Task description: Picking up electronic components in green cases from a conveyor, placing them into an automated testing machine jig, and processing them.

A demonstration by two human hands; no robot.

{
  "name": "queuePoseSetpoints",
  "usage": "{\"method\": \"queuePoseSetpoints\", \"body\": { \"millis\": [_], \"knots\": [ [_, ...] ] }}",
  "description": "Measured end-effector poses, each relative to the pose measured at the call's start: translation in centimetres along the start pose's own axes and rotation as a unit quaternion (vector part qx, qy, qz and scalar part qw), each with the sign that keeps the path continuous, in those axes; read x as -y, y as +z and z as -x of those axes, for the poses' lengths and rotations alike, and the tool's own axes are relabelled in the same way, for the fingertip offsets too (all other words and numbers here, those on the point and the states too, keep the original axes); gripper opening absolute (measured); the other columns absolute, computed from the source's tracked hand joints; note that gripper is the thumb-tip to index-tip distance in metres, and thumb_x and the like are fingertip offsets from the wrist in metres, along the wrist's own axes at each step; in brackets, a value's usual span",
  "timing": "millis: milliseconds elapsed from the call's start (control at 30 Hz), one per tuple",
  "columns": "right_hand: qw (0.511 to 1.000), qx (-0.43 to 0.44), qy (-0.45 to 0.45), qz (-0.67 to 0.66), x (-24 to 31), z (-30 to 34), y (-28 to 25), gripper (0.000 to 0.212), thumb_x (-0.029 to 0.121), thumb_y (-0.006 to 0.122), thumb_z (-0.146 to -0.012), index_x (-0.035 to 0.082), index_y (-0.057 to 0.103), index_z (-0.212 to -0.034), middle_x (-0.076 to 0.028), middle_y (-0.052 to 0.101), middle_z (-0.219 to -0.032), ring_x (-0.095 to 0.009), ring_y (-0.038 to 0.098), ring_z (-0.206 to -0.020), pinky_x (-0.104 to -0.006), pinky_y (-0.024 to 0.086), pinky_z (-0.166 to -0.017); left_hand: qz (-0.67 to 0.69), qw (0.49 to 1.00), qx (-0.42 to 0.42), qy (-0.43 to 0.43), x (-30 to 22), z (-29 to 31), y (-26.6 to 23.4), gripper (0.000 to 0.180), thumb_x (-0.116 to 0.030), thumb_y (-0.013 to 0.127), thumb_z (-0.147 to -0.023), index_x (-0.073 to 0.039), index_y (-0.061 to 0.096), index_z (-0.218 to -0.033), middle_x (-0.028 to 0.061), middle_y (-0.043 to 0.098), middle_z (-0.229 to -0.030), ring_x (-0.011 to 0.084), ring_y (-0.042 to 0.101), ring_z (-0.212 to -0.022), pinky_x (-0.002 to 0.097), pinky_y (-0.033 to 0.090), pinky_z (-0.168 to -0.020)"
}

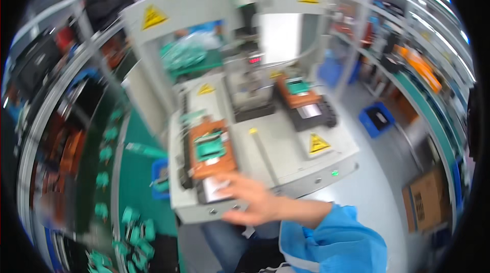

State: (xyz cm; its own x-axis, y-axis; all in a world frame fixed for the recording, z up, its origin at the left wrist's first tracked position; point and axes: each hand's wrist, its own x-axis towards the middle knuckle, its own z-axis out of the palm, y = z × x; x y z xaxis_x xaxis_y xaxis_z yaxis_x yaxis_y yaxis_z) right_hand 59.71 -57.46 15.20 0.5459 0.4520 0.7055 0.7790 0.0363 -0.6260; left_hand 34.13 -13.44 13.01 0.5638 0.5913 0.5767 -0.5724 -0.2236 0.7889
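My right hand (250, 199), in a light blue sleeve (326, 237), reaches across the front edge of a pale bench machine (301, 165). Its fingers are stretched and apart, with nothing visible in them. The fingertips are over the white label at the near end of the left orange fixture (229, 163); whether they touch it I cannot tell. In that fixture sits a green plastic part (210, 146). A second orange fixture (303, 100) stands farther back on the right, holding a similar green part (297, 86). My left hand is out of view.
To the left, a green work surface (140, 176) carries several loose green parts (140, 232) and a blue bin (159, 173). On the floor at right are another blue bin (376, 119) and a cardboard box (427, 200). Shelving (408, 89) lines the right side.
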Motion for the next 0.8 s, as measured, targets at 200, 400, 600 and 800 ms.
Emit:
{"method": "queuePoseSetpoints", "body": {
  "millis": [200, 400, 600, 800],
  "knots": [
    [0.952, 0.066, 0.126, -0.271, 1.8, 3.2, 2.2, 0.053, 0.024, 0.061, -0.092, 0.0, 0.042, -0.135, -0.019, 0.039, -0.143, -0.03, 0.045, -0.127, -0.0392, 0.037, -0.104, -0.142, 0.912, 0.31, 0.231, -1.4, 1.4, 22.4, 0.047, -0.02, 0.075, -0.071, -0.003, 0.055, -0.11, 0.0202, 0.055, -0.112, 0.0364, 0.057, -0.103, 0.0462, 0.048, -0.085],
    [0.877, 0.07, 0.193, -0.435, 1.3, 6.3, 0.6, 0.059, 0.027, 0.054, -0.096, 0.001, 0.031, -0.144, -0.011, 0.052, -0.129, -0.016, 0.05, -0.112, -0.0313, 0.041, -0.095, -0.032, 0.861, 0.471, 0.192, 0.9, 4.8, 31.0, 0.057, -0.014, 0.079, -0.065, -0.005, 0.054, -0.116, 0.0162, 0.054, -0.114, 0.038, 0.061, -0.098, 0.0458, 0.05, -0.084],
    [0.876, 0.013, 0.259, -0.407, 0.5, 9.2, -3.0, 0.043, 0.014, 0.057, -0.094, 0.0, 0.046, -0.133, -0.005, 0.057, -0.115, -0.009, 0.053, -0.097, -0.0241, 0.043, -0.085, 0.019, 0.845, 0.508, 0.163, 0.5, 6.5, 35.7, 0.051, -0.012, 0.081, -0.065, -0.004, 0.06, -0.111, 0.0176, 0.06, -0.11, 0.0376, 0.06, -0.101, 0.0448, 0.05, -0.085],
    [0.869, -0.113, 0.247, -0.413, -0.4, 10.7, -5.1, 0.025, 0.007, 0.064, -0.089, 0.001, 0.054, -0.111, -0.002, 0.059, -0.102, -0.008, 0.055, -0.091, -0.024, 0.045, -0.083, -0.068, 0.814, 0.51, 0.268, -0.3, 7.4, 39.7, 0.052, -0.013, 0.08, -0.069, -0.007, 0.059, -0.117, 0.015, 0.058, -0.117, 0.0365, 0.058, -0.106, 0.0459, 0.05, -0.087]
  ]
}}
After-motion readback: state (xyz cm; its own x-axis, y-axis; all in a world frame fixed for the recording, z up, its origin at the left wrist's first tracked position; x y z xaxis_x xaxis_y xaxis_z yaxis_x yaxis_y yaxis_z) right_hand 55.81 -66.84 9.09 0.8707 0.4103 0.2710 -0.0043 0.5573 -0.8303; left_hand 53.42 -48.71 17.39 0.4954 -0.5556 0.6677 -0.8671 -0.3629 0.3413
